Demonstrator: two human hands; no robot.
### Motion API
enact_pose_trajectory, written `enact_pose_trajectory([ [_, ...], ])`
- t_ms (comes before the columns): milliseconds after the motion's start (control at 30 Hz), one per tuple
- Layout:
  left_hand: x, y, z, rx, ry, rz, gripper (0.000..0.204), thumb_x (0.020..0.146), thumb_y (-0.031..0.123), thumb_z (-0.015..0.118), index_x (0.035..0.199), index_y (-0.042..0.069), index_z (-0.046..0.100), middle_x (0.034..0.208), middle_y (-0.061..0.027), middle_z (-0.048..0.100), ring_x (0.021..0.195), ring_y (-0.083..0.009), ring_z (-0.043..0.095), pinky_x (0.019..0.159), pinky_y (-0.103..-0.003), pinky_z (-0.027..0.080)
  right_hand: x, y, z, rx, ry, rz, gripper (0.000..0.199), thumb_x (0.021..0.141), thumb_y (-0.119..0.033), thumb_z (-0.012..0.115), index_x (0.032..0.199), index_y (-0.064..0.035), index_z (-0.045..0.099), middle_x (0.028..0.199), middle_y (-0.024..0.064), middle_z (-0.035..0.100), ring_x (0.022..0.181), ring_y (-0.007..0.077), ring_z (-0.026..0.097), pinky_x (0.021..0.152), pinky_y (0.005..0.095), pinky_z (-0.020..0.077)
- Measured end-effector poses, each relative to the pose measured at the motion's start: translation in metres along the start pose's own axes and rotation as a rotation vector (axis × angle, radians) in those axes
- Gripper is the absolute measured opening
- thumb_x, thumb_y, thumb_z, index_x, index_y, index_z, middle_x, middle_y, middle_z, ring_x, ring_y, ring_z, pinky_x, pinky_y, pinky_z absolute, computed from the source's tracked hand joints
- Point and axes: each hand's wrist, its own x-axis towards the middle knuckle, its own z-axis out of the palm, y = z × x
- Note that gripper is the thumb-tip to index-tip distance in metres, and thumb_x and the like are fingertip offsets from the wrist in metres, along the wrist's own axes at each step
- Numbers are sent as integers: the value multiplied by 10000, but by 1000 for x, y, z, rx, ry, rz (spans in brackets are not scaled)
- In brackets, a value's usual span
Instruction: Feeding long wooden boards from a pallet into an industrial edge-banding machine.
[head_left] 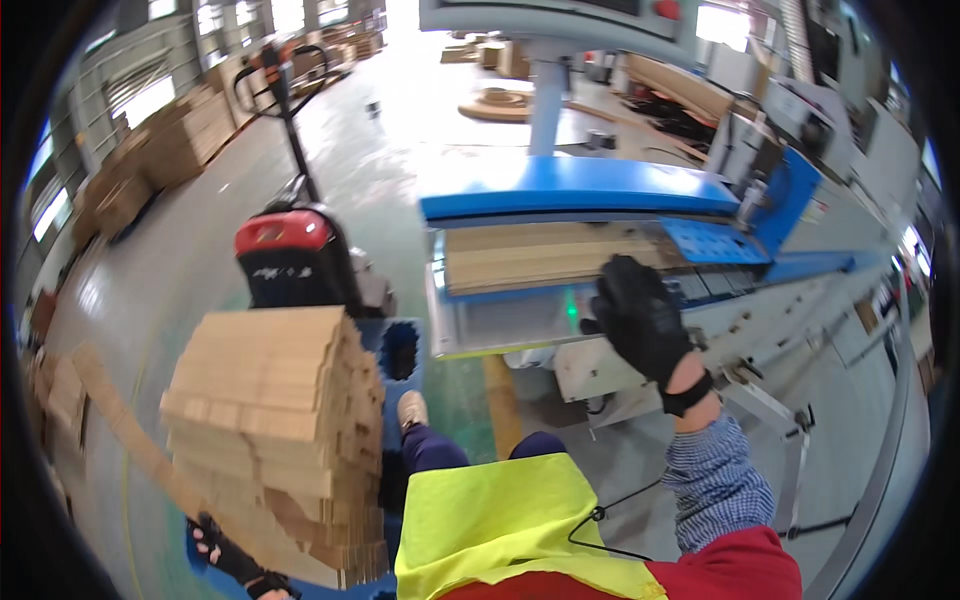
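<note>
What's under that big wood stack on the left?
A blue pallet shows along the right side of the wood stack, with a dark opening in it. The pallet's middle is covered by the stack, so nothing directly beneath can be seen.

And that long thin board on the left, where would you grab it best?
Probably by its lower end, from the near side, with fingers wrapped over the narrow edges. The board slants up and away, so that end is nearest the person, right by the left hand. It looks flat and narrow enough to pinch across, but so long that it might tip.
</note>
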Motion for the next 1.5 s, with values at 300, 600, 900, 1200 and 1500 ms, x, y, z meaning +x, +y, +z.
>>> enact_pose_trajectory([
  [300, 269, -75, -190, -2053, -55, -58, 357, 1017, 199, 569, 1302, -10, 613, 1339, -196, 596, 1241, -322, 585, 1054, -406, 478, -11, 5, -14, -37, -44, 21, 279, 880, -358, 665, 1095, -180, 657, 1269, 175, 597, 1278, 344, 521, 1074, 553, 390],
  [600, 352, -92, -255, -1953, 226, 203, 293, 896, 26, 616, 1181, 38, 682, 1186, -138, 696, 1256, -354, 585, 1181, -543, 335, 0, 37, -39, -202, -562, 98, 406, 950, -347, 578, 1237, -64, 626, 1312, 172, 600, 1273, 348, 528, 1103, 533, 362],
  [900, 405, -63, -305, -1964, 472, 322, 300, 912, 49, 551, 1178, 82, 686, 1215, -108, 698, 1225, -294, 621, 1176, -531, 345, -56, 27, -50, -57, -41, 361, 561, 951, -371, 605, 1296, 65, 533, 1288, 282, 574, 1212, 427, 549, 1084, 526, 388],
  [1200, 446, -46, -424, -2056, 540, 485, 417, 945, 118, 561, 1360, 124, 606, 1408, -136, 578, 1472, -317, 345, 1230, -587, 141, 4, -117, -37, 203, -186, 13, 872, 951, -615, 502, 1396, 133, 437, 1457, 360, 422, 1377, 462, 414, 1197, 533, 231],
  [1500, 314, -38, -261, -2523, -450, -294, 392, 1040, 76, 494, 1407, -61, 500, 1458, -141, 534, 1339, -210, 495, 1128, -326, 380, 34, -67, 9, 80, -348, 194, 942, 970, -687, 342, 1436, 129, 398, 1492, 330, 408, 1429, 440, 352, 1223, 493, 176],
])
